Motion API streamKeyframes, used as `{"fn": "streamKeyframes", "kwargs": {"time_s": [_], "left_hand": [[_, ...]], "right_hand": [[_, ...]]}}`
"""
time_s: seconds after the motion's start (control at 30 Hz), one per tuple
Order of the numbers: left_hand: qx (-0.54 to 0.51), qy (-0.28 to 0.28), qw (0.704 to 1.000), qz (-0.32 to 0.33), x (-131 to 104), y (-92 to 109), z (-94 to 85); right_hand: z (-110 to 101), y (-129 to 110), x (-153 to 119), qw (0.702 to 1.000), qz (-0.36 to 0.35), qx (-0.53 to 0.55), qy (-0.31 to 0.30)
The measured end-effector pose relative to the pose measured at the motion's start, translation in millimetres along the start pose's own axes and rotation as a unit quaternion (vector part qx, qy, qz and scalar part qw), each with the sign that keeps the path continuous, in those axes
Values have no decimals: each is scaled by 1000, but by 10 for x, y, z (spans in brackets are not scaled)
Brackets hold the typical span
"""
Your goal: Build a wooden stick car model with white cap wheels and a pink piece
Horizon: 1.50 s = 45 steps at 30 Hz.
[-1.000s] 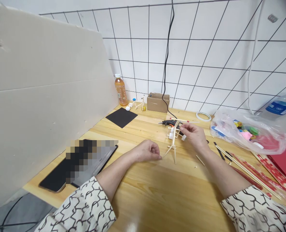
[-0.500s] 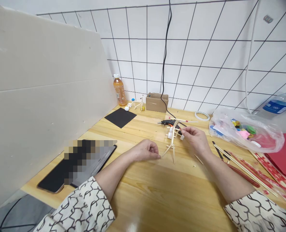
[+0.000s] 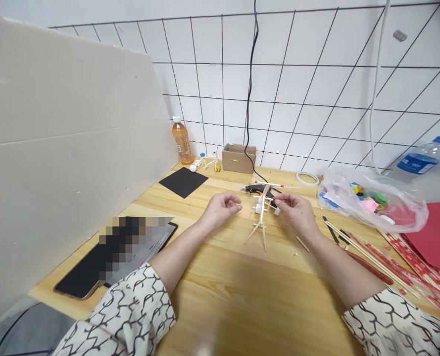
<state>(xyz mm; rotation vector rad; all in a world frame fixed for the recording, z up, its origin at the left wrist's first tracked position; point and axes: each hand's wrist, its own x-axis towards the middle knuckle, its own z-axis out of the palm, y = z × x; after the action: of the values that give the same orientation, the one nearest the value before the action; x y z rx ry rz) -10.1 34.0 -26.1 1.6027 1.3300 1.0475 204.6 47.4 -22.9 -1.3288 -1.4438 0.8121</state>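
A small frame of thin wooden sticks (image 3: 262, 212) stands on the table in front of me, with splayed stick legs toward me and white caps (image 3: 258, 206) at its far part. My right hand (image 3: 296, 210) pinches the right end of a red-tipped crosspiece on this frame. To the left of the frame, my left hand (image 3: 221, 211) hovers apart from it, fingers loosely curled, a gap between thumb and forefinger, nothing seen in it. Just behind the frame lies a black and orange glue gun (image 3: 256, 189), partly covered by the sticks.
Along the back are a tea bottle (image 3: 182, 141), another stick model (image 3: 209, 160), a cardboard box (image 3: 239, 160) and a tape roll (image 3: 308, 178). Black paper (image 3: 183, 182) and a phone (image 3: 89, 267) lie left. Right are a plastic bag (image 3: 409, 210) of coloured pieces and long sticks (image 3: 371, 257).
My left hand has left the frame's left front leg and moved up and away from me. My right hand keeps its pinch on the crosspiece. The whole view has shifted slightly.
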Motion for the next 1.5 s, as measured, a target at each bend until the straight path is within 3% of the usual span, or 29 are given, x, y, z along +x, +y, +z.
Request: {"fn": "streamKeyframes", "kwargs": {"time_s": [0.2, 0.47, 0.93, 1.5], "left_hand": [[49, 29, 996, 75, 250, 151, 145], [113, 9, 979, 169, 495, 50, 373], [70, 10, 981, 178, 531, 6, 403], [50, 24, 980, 194, 563, -35, 419]], "right_hand": [[63, -116, 118, 999, -28, -11, -23], [113, -120, 151, 998, -36, -24, -41], [82, -19, 153, 999, -18, -26, -23], [-311, 109, 128, 996, 57, -55, 31]]}}
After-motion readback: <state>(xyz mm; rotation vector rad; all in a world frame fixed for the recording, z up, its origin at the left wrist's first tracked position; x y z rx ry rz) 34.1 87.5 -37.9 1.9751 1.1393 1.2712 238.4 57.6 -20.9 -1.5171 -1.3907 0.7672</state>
